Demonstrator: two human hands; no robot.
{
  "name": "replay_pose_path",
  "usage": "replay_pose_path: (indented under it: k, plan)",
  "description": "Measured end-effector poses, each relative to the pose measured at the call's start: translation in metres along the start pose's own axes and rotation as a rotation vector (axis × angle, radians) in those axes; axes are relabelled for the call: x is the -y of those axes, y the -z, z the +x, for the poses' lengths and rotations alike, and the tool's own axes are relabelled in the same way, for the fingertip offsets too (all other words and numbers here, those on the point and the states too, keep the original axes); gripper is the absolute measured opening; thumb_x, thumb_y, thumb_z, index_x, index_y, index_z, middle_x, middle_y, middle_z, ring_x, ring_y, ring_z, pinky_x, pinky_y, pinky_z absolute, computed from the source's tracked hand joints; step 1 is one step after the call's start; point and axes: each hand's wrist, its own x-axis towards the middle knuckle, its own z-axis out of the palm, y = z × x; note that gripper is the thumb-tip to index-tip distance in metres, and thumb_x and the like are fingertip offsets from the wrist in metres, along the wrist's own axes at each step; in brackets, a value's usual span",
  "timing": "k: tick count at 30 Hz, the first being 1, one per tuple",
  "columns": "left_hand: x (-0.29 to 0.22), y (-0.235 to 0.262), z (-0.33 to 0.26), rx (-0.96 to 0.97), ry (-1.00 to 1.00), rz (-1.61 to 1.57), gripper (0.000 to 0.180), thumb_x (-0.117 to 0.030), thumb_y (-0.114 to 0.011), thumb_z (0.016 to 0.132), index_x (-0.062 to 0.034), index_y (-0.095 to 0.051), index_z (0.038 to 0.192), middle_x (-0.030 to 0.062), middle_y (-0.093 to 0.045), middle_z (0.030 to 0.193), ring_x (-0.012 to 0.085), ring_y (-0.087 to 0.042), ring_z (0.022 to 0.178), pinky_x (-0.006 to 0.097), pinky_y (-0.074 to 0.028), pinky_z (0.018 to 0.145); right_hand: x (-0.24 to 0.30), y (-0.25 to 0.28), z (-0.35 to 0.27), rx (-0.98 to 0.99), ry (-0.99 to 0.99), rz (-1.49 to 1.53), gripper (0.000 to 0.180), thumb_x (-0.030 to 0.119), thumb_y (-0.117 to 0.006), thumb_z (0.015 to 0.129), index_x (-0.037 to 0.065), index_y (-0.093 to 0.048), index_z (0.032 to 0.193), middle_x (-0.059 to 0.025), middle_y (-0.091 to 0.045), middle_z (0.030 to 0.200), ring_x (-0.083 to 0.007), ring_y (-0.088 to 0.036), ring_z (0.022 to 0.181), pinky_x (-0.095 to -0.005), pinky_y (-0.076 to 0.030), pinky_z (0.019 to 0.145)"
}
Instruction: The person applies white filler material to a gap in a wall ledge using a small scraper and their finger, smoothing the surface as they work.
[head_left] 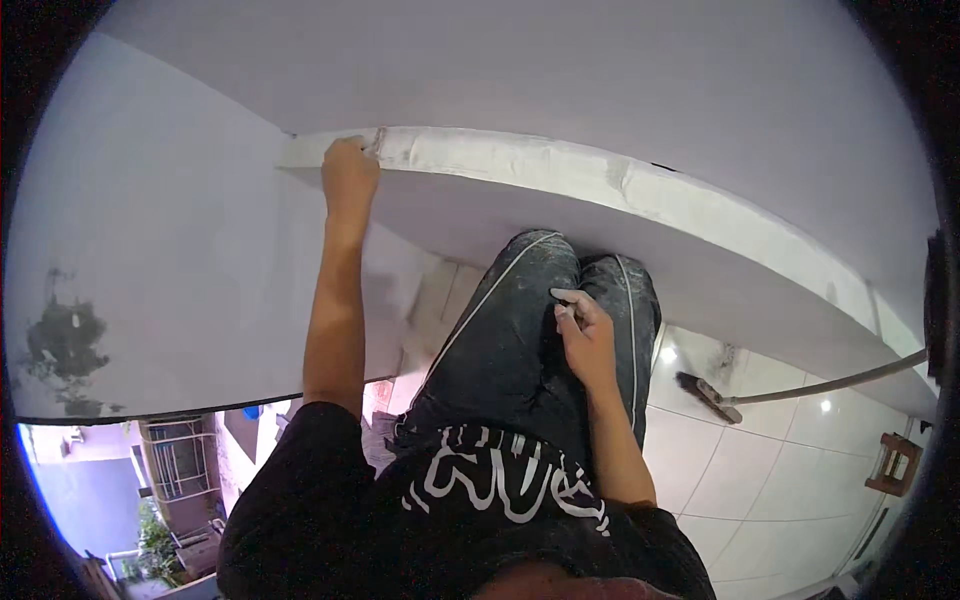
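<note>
A long white ledge (480, 158) runs along the wall in front of me, its surface patchy and streaked. At its left end my left hand (350, 162) is closed and pressed against it. Whatever lies in those fingers is hidden. Beside the knuckles is a narrow brownish mark or edge (379, 140) that I cannot identify. Lower down, my right hand (588, 340) hovers over my dusty dark trousers (515, 320). Its fingers are loosely bent, with the thumb apart from the forefinger, and nothing shows in them. Whitish dust coats those fingertips.
On the right, a broom (710, 398) with a long handle rests on the pale floor tiles (745, 470). Farther right is a brown wooden object (893, 463). The left wall (170, 240) ends at an opening with plants (155, 540) outside.
</note>
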Motion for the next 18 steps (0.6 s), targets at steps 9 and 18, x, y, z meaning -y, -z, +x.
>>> replay_pose_path:
  k: [9, 18]
  plan:
    - [-0.026, 0.018, -0.008, 0.088, 0.154, -0.157, 0.022, -0.015, -0.064, 0.088, 0.0062, -0.068, 0.093, 0.0275, -0.068, 0.103, 0.0415, -0.067, 0.095, 0.049, -0.050, 0.083, -0.003, -0.001, 0.001, -0.013, -0.008, -0.036, 0.022, 0.012, -0.062, 0.094, 0.005, -0.069, 0.114, -0.0013, -0.054, 0.074, -0.0102, -0.049, 0.071, -0.0267, -0.044, 0.069]
    - [0.029, -0.013, 0.014, 0.045, 0.053, -0.045, 0.032, -0.023, -0.070, 0.086, 0.0026, -0.072, 0.105, 0.0253, -0.071, 0.099, 0.0423, -0.068, 0.095, 0.047, -0.052, 0.087, -0.005, 0.000, 0.001, -0.001, 0.017, -0.031, 0.022, 0.013, -0.063, 0.094, 0.006, -0.069, 0.115, -0.0038, -0.057, 0.075, -0.0119, -0.050, 0.070, -0.0278, -0.044, 0.069]
